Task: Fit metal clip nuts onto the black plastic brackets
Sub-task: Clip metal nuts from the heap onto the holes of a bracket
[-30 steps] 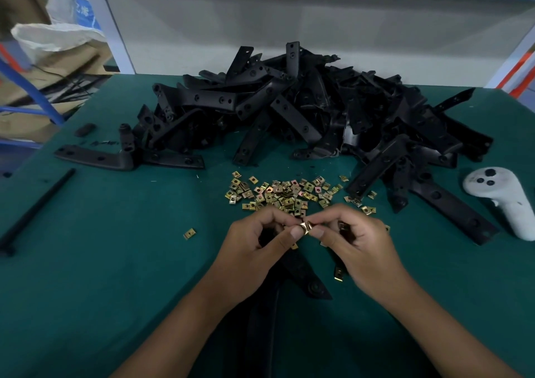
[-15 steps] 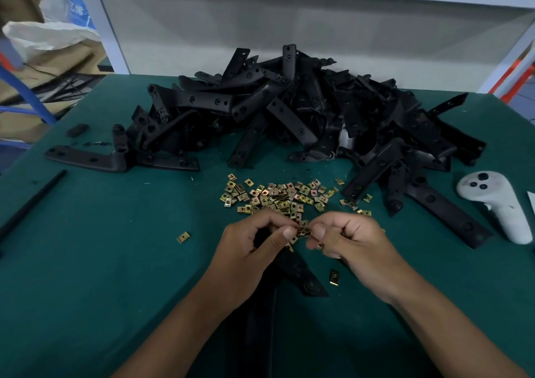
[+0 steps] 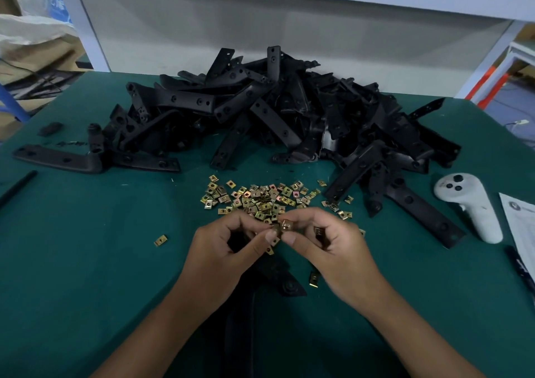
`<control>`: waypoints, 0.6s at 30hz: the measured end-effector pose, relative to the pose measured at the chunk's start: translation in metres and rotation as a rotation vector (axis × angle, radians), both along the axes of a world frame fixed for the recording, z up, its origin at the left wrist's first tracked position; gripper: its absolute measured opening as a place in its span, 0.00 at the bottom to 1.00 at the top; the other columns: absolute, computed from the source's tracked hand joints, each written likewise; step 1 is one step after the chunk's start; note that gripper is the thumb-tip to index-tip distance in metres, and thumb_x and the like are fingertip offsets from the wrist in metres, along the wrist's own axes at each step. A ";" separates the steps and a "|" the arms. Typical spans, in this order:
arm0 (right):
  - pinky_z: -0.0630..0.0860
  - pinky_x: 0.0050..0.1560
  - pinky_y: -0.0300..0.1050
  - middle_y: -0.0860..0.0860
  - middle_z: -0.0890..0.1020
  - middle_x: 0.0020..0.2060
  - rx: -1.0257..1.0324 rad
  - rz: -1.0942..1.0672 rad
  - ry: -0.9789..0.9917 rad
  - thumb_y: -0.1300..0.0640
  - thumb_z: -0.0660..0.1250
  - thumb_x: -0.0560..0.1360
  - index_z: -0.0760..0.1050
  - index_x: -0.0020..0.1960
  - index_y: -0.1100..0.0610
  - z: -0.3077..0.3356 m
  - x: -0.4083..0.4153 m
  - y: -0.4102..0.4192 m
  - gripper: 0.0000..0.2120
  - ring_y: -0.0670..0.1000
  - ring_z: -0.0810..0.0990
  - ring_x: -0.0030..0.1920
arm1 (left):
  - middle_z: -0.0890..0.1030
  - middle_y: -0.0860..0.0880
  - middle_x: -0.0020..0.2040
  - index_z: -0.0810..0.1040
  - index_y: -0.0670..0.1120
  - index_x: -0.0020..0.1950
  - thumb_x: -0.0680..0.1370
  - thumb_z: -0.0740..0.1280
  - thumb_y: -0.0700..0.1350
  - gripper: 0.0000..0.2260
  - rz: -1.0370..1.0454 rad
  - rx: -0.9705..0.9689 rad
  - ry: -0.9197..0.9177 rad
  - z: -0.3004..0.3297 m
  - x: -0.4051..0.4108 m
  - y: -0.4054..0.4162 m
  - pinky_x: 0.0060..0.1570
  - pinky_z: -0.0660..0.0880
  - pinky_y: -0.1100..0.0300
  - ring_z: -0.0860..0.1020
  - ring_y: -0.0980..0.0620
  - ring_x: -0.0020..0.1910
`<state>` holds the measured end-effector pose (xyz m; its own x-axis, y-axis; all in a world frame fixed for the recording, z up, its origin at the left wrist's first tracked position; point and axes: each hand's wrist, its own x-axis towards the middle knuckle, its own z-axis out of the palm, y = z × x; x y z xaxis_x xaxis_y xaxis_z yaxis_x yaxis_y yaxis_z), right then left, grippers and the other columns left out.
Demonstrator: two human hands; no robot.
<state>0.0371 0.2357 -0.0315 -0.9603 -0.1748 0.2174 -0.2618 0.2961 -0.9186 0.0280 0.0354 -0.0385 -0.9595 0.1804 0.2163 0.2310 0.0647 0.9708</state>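
Note:
A big heap of black plastic brackets (image 3: 289, 117) covers the far middle of the green table. In front of it lies a scatter of brass-coloured clip nuts (image 3: 257, 196). My left hand (image 3: 223, 250) and my right hand (image 3: 327, 250) meet just below that scatter. Between their thumbs and forefingers they pinch a clip nut (image 3: 285, 226). My right hand also holds more nuts in its curled fingers. One black bracket (image 3: 285, 279) lies under my hands, mostly hidden. Loose nuts lie at the left (image 3: 160, 240) and by my right wrist (image 3: 314, 278).
A white hand controller (image 3: 469, 204) lies at the right, beside a printed sheet (image 3: 521, 230). A long bracket (image 3: 55, 157) sits at the left, and a black rod (image 3: 17, 186) crosses the left edge. Cardboard and a white sack stand beyond the table's left corner.
Both hands have stayed together at the same spot, turning the clip nut between the fingertips. The view has shifted slightly left and down.

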 end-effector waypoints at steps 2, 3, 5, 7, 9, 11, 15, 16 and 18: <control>0.69 0.38 0.33 0.60 0.74 0.33 -0.033 -0.004 -0.013 0.44 0.73 0.75 0.81 0.55 0.43 0.002 -0.001 0.001 0.10 0.41 0.69 0.31 | 0.80 0.53 0.35 0.83 0.53 0.43 0.75 0.74 0.52 0.04 0.015 0.014 -0.005 0.000 -0.001 0.000 0.34 0.74 0.67 0.76 0.60 0.34; 0.69 0.37 0.38 0.54 0.76 0.33 -0.066 -0.001 -0.034 0.44 0.74 0.74 0.81 0.55 0.43 0.003 -0.002 0.001 0.10 0.41 0.68 0.31 | 0.79 0.53 0.34 0.82 0.53 0.43 0.75 0.73 0.53 0.05 0.018 0.020 -0.007 0.000 -0.002 0.000 0.34 0.73 0.65 0.75 0.59 0.33; 0.67 0.35 0.45 0.45 0.75 0.31 -0.134 0.005 -0.074 0.45 0.74 0.73 0.80 0.52 0.43 0.005 -0.004 0.002 0.09 0.45 0.66 0.32 | 0.76 0.55 0.33 0.81 0.54 0.43 0.74 0.73 0.54 0.05 0.023 0.035 -0.009 0.002 -0.003 0.001 0.33 0.70 0.65 0.72 0.59 0.32; 0.65 0.35 0.45 0.48 0.72 0.31 -0.160 0.016 -0.109 0.44 0.75 0.71 0.80 0.49 0.45 0.007 -0.005 0.002 0.09 0.49 0.66 0.32 | 0.74 0.56 0.33 0.80 0.54 0.43 0.74 0.70 0.56 0.07 0.010 0.058 -0.015 0.002 -0.002 0.002 0.32 0.68 0.66 0.70 0.59 0.32; 0.66 0.36 0.42 0.53 0.74 0.31 -0.163 0.042 -0.120 0.43 0.74 0.72 0.80 0.46 0.46 0.009 -0.004 0.002 0.09 0.50 0.69 0.33 | 0.74 0.57 0.33 0.79 0.53 0.44 0.76 0.69 0.55 0.06 -0.007 0.076 -0.023 0.003 -0.002 0.002 0.32 0.68 0.67 0.70 0.59 0.32; 0.71 0.41 0.35 0.49 0.81 0.35 -0.159 0.093 -0.132 0.44 0.71 0.75 0.79 0.44 0.46 0.011 -0.003 0.002 0.07 0.44 0.77 0.37 | 0.73 0.58 0.32 0.78 0.52 0.45 0.77 0.69 0.53 0.06 -0.009 0.091 -0.028 0.003 -0.002 0.001 0.31 0.68 0.66 0.69 0.59 0.31; 0.73 0.44 0.28 0.45 0.84 0.41 -0.227 0.151 -0.260 0.46 0.74 0.72 0.80 0.45 0.45 0.014 -0.003 0.002 0.05 0.39 0.80 0.42 | 0.73 0.58 0.33 0.78 0.53 0.45 0.76 0.67 0.56 0.07 0.017 0.132 0.007 0.005 -0.002 0.001 0.32 0.68 0.67 0.69 0.61 0.32; 0.73 0.43 0.28 0.46 0.85 0.41 -0.249 0.155 -0.288 0.47 0.75 0.71 0.80 0.45 0.45 0.014 -0.004 0.002 0.06 0.40 0.81 0.42 | 0.74 0.59 0.33 0.77 0.52 0.46 0.77 0.67 0.55 0.07 0.028 0.133 0.021 0.005 -0.002 0.001 0.33 0.68 0.69 0.69 0.62 0.33; 0.73 0.43 0.29 0.48 0.85 0.40 -0.301 0.170 -0.333 0.50 0.77 0.70 0.80 0.45 0.45 0.014 -0.003 0.003 0.07 0.42 0.82 0.41 | 0.75 0.59 0.34 0.77 0.50 0.47 0.79 0.67 0.51 0.06 0.056 0.126 0.047 0.005 -0.002 0.001 0.33 0.68 0.71 0.70 0.62 0.32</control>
<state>0.0341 0.2383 -0.0172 -0.9496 -0.3117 -0.0325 0.0397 -0.0170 -0.9991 0.0261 0.0367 -0.0337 -0.9556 0.0958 0.2785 0.2756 -0.0425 0.9603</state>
